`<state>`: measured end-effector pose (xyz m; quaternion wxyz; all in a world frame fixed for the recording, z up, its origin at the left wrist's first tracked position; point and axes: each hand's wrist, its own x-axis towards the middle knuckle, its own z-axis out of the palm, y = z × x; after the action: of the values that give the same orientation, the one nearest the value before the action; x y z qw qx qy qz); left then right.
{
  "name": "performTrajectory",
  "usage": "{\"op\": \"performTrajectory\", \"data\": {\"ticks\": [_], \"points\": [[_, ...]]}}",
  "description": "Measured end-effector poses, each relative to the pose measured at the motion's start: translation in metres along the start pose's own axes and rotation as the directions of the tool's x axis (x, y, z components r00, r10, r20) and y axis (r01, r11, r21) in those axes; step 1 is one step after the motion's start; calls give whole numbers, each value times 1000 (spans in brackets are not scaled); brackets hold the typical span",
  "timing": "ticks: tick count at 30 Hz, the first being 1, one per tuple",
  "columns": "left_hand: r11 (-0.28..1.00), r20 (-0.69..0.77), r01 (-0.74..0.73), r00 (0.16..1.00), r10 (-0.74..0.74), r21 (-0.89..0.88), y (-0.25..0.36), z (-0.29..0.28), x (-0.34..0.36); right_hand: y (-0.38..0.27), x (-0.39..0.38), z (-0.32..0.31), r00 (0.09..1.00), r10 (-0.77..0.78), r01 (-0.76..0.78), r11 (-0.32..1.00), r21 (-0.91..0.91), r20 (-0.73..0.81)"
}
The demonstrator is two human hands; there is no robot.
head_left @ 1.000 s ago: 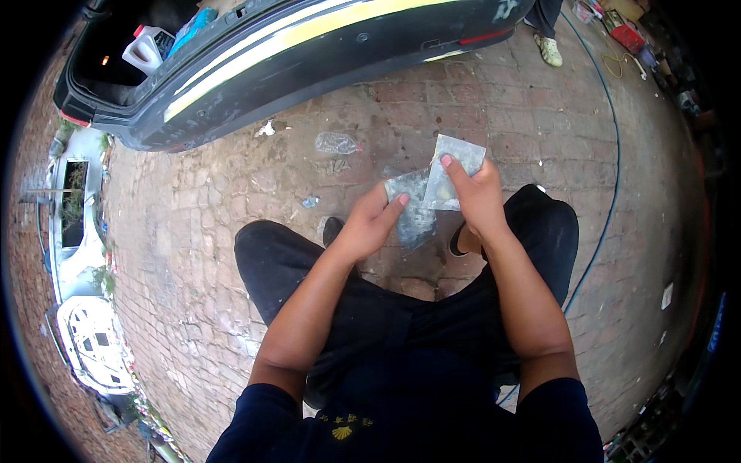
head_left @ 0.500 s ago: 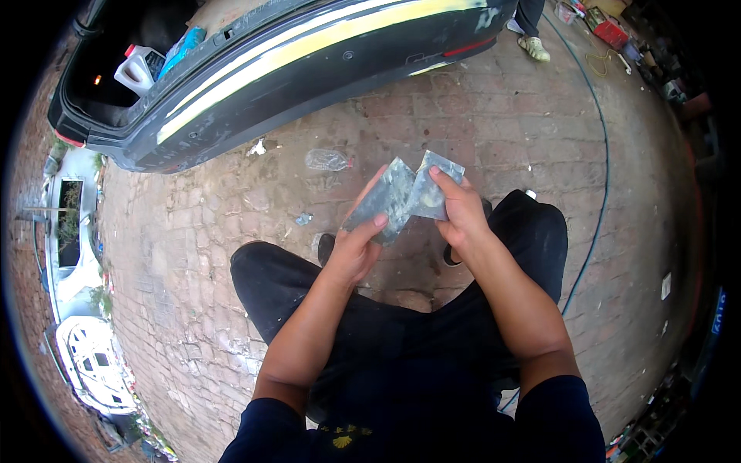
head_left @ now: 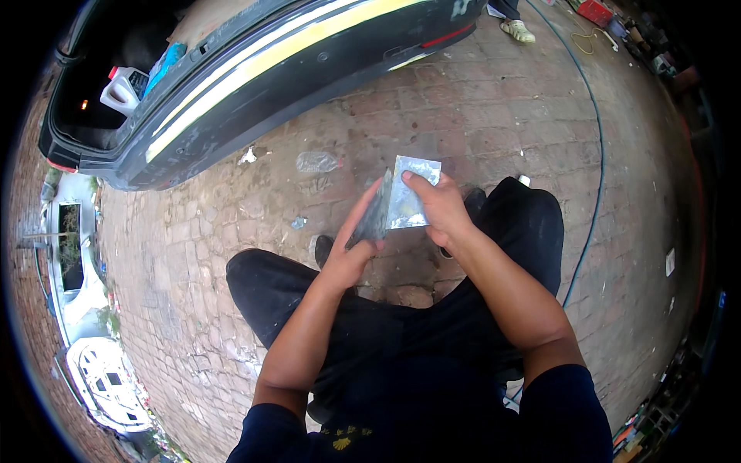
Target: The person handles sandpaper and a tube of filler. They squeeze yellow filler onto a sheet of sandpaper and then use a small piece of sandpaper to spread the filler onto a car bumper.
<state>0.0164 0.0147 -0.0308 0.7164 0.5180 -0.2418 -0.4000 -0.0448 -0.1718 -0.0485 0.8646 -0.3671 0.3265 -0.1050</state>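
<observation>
My left hand (head_left: 349, 261) is closed on a flat grey putty scraper (head_left: 376, 211), which is tilted almost edge-on with pale smears on its face. My right hand (head_left: 446, 210) grips a second, shiny rectangular putty scraper (head_left: 406, 207), its thumb pressed on the face. The two scrapers meet along the left edge of the right one, above the ground between my knees. Some fingers of both hands are hidden behind the plates.
Ahead stands a dark car bumper (head_left: 324, 89) with yellow filler strips; a white jug (head_left: 123, 91) sits in the open trunk. A clear plastic bottle (head_left: 317, 162) lies on the brick paving. A hose (head_left: 598, 154) runs along the right. Another person's shoe (head_left: 518, 31) shows at the top.
The left scraper has turned from face-up to nearly edge-on. The right scraper has moved left and straightened, and its face now catches the light. The view has shifted slightly.
</observation>
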Motion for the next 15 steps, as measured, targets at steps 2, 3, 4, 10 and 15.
{"op": "performTrajectory", "data": {"ticks": [2, 3, 4, 10, 15], "points": [[995, 14, -38, 999, 37, 88, 0, -1, 0, -1, -3, 2, 1000, -19, 19, 999, -28, -2], [993, 13, -25, 1000, 24, 114, 3, 1, 0, 0, -3, 1, 1000, -20, 20, 999, -26, -4], [990, 11, -12, 1000, 11, 140, 5, 1, 0, 2, -2, 0, 999, -48, 48, 996, -71, -2], [991, -9, -7, 1000, 8, 136, 0, -5, -2, 7, -15, 6, 988, -139, 151, 954, -259, 64], [996, -50, 32, 998, -28, 83, -2, -5, -3, 10, -10, 5, 971, -196, 235, 879, -414, 135]]}}
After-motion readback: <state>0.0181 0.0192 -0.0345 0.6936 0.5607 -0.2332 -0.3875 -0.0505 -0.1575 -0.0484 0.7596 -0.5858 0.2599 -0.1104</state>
